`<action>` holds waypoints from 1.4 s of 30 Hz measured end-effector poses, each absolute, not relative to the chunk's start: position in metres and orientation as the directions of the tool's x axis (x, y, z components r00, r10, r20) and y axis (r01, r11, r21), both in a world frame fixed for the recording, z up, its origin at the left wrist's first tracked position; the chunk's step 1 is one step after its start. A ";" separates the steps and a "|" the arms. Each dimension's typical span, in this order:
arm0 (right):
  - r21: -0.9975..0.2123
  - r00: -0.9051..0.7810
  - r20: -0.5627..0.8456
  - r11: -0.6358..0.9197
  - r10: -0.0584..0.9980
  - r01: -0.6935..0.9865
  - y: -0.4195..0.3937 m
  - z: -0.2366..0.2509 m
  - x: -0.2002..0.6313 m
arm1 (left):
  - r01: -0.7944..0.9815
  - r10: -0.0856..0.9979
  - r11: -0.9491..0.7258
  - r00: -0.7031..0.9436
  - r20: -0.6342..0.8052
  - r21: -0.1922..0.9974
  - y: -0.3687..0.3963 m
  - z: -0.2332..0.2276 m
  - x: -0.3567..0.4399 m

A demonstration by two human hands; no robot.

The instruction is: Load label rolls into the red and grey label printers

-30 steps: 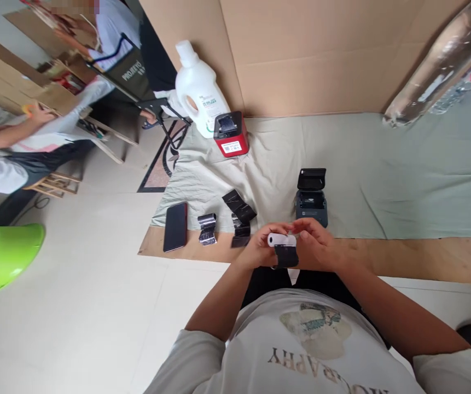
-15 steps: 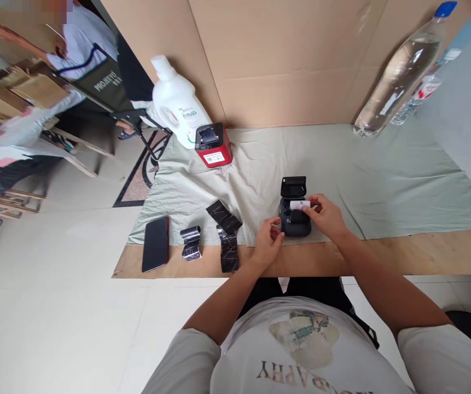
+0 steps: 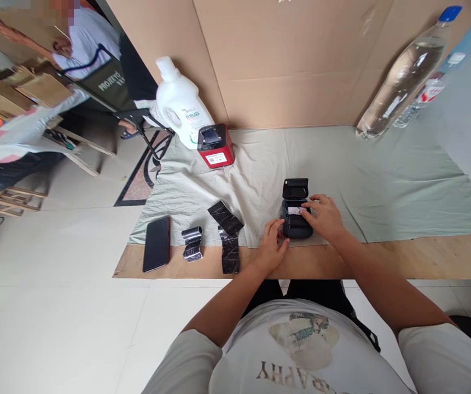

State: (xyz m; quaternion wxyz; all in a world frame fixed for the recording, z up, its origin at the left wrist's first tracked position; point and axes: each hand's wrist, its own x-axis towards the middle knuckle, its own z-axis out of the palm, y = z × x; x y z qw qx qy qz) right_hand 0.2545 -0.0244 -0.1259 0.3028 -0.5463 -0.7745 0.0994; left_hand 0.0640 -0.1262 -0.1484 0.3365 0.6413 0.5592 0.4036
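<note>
A small black printer (image 3: pixel 298 232) stands with its lid (image 3: pixel 295 188) up on the pale green cloth (image 3: pixel 383 180), near the front edge. A white paper roll (image 3: pixel 296 209) lies in its open bay. My right hand (image 3: pixel 324 218) rests over the printer's right side with its fingertips on the roll. My left hand (image 3: pixel 274 245) is curled against the printer's lower left corner, touching it.
Left of the printer lie black foil wrappers (image 3: pixel 230 243), a crumpled one (image 3: pixel 192 244) and a dark phone (image 3: pixel 156 251). A red printer (image 3: pixel 214 146) and a white jug (image 3: pixel 181 106) stand at the back left. A water bottle (image 3: pixel 403 76) leans on the cardboard wall (image 3: pixel 292 60). Other people (image 3: pixel 34 128) work far left.
Both hands held the roll and a black wrapper near my body. The right hand carried the roll forward and lowered it into the printer's bay; the left hand dropped the wrapper and moved to the printer.
</note>
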 end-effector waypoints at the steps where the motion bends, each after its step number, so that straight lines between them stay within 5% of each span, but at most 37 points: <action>1: -0.450 -0.238 0.365 0.394 0.900 0.801 -0.024 -0.126 0.254 | 0.457 0.988 -0.152 0.062 0.140 0.876 -0.126 -0.148 0.064; 7: -0.402 -0.347 0.450 0.534 0.823 0.744 -0.031 -0.119 0.246 | 0.503 0.986 -0.161 0.120 0.116 0.849 -0.127 -0.148 0.063; 12: -0.359 -0.464 0.390 0.595 0.796 0.719 -0.048 -0.113 0.241 | 0.565 0.981 -0.180 0.159 0.108 0.806 -0.127 -0.143 0.063; 22: -0.400 -0.305 0.514 0.538 0.802 0.742 -0.032 -0.113 0.247 | 0.593 0.980 -0.180 0.179 0.090 0.784 -0.126 -0.140 0.065; 29: -0.256 -0.473 0.405 0.594 0.782 0.763 -0.010 -0.104 0.243 | 0.572 0.980 -0.182 0.173 0.099 0.799 -0.127 -0.141 0.064; 38: -0.244 -0.680 0.414 0.794 0.605 0.557 -0.042 -0.097 0.263 | 0.584 0.977 -0.212 0.143 0.158 0.783 -0.127 -0.146 0.065; 42: -0.254 -0.681 0.408 0.792 0.608 0.555 -0.051 -0.102 0.267 | 0.639 0.971 -0.233 0.189 0.144 0.733 -0.128 -0.144 0.069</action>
